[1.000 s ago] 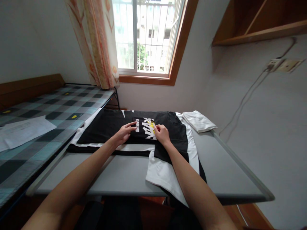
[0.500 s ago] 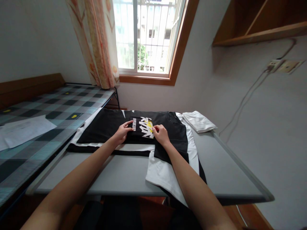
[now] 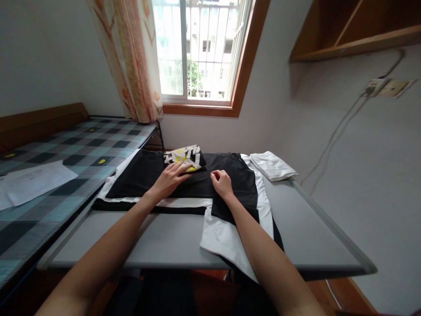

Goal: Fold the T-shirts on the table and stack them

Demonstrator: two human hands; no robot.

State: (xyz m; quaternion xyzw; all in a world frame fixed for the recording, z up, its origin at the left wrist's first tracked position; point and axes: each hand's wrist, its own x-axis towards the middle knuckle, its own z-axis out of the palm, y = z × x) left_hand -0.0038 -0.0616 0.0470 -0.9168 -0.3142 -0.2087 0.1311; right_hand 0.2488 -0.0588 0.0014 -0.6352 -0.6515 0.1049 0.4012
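A black T-shirt with white panels (image 3: 230, 193) lies spread flat on the grey table (image 3: 158, 239), its lower part hanging over the near edge. A small folded black piece with white and yellow print (image 3: 184, 156) sits on the shirt's far side. My left hand (image 3: 168, 180) lies on the shirt with fingers stretched out, the fingertips touching that printed piece. My right hand (image 3: 222, 184) rests on the shirt just to the right, fingers curled in with thumb and forefinger pinched together; what they pinch is too small to see.
A folded white cloth (image 3: 271, 166) lies at the table's far right corner. On the left stands a bed with a checked cover (image 3: 82, 147) and a white sheet of paper (image 3: 31, 181). Behind are a curtain (image 3: 131, 61), a window, a wooden shelf (image 3: 355, 33) and a wall socket (image 3: 383, 87).
The printed piece has gone from between my two hands to farther away and left. My left hand has opened and reached after it. My right hand has let go and stayed put.
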